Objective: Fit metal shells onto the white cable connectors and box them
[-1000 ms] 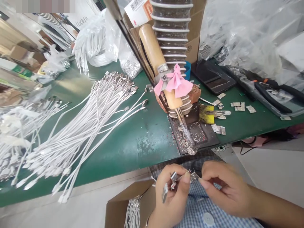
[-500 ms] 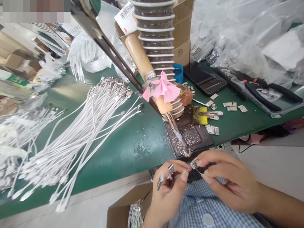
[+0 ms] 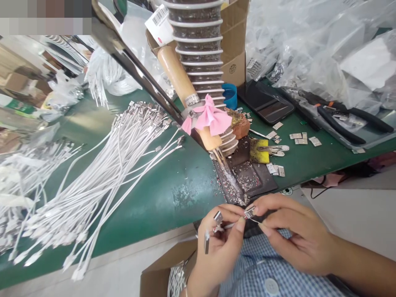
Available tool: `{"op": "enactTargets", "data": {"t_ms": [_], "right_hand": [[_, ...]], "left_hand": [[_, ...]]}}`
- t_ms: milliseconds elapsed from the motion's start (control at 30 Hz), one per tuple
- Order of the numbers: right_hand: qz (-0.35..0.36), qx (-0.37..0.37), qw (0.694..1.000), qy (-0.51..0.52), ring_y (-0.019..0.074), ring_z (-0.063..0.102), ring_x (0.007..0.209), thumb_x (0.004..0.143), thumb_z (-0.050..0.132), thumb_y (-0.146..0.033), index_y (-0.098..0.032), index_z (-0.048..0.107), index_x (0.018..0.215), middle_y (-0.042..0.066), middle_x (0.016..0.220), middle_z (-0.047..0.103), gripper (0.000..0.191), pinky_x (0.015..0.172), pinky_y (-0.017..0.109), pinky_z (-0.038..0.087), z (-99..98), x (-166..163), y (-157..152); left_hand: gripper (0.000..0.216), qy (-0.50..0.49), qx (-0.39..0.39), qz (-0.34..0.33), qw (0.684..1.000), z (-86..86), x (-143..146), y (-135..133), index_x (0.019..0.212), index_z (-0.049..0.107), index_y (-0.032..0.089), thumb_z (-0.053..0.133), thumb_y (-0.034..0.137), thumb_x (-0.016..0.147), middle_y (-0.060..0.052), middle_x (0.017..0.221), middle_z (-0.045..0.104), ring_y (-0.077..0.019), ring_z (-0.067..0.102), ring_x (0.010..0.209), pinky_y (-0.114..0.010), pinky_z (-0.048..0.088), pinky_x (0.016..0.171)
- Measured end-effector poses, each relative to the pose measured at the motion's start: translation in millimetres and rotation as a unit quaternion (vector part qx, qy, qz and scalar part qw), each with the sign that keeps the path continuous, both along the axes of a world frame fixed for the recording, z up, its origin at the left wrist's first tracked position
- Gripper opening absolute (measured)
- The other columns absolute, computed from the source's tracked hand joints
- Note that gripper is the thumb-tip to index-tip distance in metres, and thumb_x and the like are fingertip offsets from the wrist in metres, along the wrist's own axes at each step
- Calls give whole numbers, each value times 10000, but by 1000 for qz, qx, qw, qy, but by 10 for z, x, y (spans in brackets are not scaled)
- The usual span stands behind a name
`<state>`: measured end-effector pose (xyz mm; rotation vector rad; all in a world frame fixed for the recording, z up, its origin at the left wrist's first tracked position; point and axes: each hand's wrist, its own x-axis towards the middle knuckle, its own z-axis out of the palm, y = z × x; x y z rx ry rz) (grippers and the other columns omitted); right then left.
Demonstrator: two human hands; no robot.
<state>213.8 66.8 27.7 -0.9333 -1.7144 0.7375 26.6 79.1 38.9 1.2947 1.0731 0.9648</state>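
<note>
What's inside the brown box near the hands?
White cables with shiny ends show inside the cardboard box. How deep they go is hidden: the box wall and the left hand cover the rest.

place: cable assembly workshop | signs: soldering iron (image 3: 185,88) in stand, white cables (image 3: 102,169), green bench (image 3: 173,189)

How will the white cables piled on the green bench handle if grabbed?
Likely floppy: the white cables lie in loose curves. Probably light, being thin. They may tangle or drag neighbours, since strands cross and metal ends bunch together.
</note>
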Motion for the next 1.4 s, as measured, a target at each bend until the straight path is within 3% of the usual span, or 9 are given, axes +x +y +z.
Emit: {"op": "enactTargets", "data": {"t_ms": [233,633,833,1400], "right_hand": [[-33,-15,999,-5,142,652,882,787,507,5,-199,549,849,59,983,609,217,769,244,577,103,-22,104],[-38,-1,999,-21,139,626,923,803,516,-14,-198,544,856,63,1020,584,193,805,244,555,145,3,204],[-39,0,999,-21,165,639,891,795,518,-21,-213,545,855,71,1002,601,203,757,287,575,189,20,208],[-25,12,999,-22,158,641,890,796,516,-29,-205,552,834,67,992,607,184,759,268,565,201,16,240]], "left_hand": [[151,-13,-55,15,998,65,27,94,799,670,200,605,109,900,-25,905,664,-128,624,799,-222,504,710],[103,-10,-39,32,999,127,54,168,820,673,226,635,201,912,-7,923,666,-138,627,839,-250,495,762],[129,18,-53,44,997,147,61,193,786,674,207,666,289,886,-47,930,674,-174,635,797,-287,506,674],[93,-18,-48,28,998,136,53,181,814,680,233,654,245,903,-18,933,661,-147,614,812,-249,466,667]]}}
